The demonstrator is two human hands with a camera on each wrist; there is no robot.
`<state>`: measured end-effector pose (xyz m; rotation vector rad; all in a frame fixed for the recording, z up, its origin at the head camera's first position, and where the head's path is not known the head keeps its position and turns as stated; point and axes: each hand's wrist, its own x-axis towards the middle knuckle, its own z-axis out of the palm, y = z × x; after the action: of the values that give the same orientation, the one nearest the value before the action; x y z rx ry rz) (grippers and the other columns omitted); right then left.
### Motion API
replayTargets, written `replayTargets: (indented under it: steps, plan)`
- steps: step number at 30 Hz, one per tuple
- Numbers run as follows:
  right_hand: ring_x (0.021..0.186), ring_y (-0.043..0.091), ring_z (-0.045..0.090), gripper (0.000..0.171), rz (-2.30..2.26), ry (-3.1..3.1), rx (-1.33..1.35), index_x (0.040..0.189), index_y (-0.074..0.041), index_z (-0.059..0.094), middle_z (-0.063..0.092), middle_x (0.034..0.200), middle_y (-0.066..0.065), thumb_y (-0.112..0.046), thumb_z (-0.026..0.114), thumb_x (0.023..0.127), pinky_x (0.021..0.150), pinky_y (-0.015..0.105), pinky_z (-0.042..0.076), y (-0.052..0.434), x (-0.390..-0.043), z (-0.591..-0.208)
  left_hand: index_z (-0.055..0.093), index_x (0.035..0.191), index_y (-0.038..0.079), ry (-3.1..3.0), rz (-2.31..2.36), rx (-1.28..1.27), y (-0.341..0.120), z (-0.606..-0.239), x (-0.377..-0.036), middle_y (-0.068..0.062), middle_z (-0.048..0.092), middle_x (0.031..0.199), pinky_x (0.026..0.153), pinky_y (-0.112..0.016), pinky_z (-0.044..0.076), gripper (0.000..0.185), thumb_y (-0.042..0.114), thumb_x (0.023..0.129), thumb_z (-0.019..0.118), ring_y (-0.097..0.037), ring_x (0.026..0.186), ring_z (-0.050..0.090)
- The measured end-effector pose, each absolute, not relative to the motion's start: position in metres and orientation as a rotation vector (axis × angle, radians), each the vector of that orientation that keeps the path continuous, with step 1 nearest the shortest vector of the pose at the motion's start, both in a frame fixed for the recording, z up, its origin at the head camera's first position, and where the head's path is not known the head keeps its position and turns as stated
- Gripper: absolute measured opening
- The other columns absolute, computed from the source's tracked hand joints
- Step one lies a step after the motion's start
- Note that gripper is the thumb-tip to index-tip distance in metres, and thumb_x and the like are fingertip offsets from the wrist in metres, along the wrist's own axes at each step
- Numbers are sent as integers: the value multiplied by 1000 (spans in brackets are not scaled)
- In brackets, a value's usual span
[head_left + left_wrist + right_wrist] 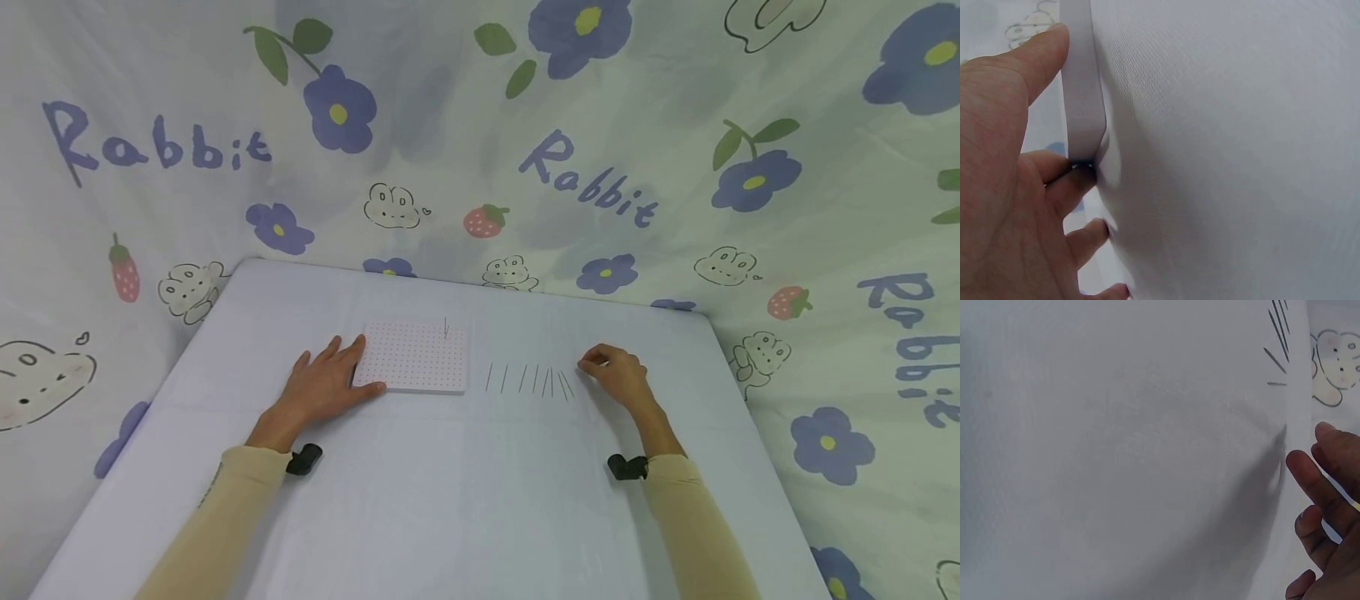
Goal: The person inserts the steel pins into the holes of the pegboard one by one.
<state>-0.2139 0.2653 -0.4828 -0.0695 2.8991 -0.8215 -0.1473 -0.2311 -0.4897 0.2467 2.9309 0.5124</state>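
Head view: white table [450, 500], flower-and-rabbit printed cloth [480, 150] hung behind at 12 o'clock. Left hand [322, 387] flat on table, fingers spread wide and straight, thumb and fingertips against left edge of dotted white board [416, 357]; not gripping, just pressing alongside. One thin pin [446, 327] upright in board near its 1 o'clock corner. Row of thin needles [528, 379] lying on table at 3 o'clock of board, slightly fanned, apart from board. Right hand [615, 375] at 3 o'clock of needle row, fingers curled in, fingertips drawn together near last needle; contact with a needle too small to tell.

Left wrist view: left hand [1010, 175] open, thumb laid along board [1082, 94] edge, other fingers touching lower corner.

Right wrist view: right hand [1325, 506] at 4 o'clock of frame, fingers loosely bent above cloth; needles [1279, 337] at 1 o'clock, clear of fingers. Nothing seen pinched here.

Cream sleeves, black wrist mounts on both arms.
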Motion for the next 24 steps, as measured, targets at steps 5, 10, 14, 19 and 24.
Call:
replayTargets:
  steps: [5,10,14,19,24]
  plan:
    - [97,32,65,26,-814,2905,-83,109,-12,73,73,110,11,-35,68,97,96,64,32,262,-212,-486,23,159,1,2929,510,242,-231,-491,-148,-24,31,160,114,-74,9,101,68,91,58,-47,150,18]
    - [101,32,65,25,-817,2896,-94,108,-13,73,74,109,9,-35,69,96,100,69,29,257,-212,-486,24,159,1,2932,515,245,-231,-491,-148,-24,30,160,114,-74,9,102,68,91,57,-47,150,19]
    - [105,34,65,25,-812,2879,-104,107,-13,72,73,109,7,-36,70,95,102,71,26,254,-211,-485,23,159,1,2924,517,241,-232,-491,-148,-24,29,161,114,-74,9,101,68,91,57,-47,150,18]
    - [103,34,63,24,-815,2857,-102,105,-14,72,73,106,6,-35,71,94,101,70,25,251,-209,-485,22,159,1,2916,523,239,-232,-491,-148,-24,29,161,114,-73,8,102,68,91,57,-47,150,17]
    - [100,32,63,21,-833,2844,-111,103,-15,71,71,99,4,-33,73,93,100,68,26,249,-207,-487,22,159,2,2922,523,243,-232,-490,-148,-24,29,161,114,-73,8,102,69,91,57,-47,150,18]
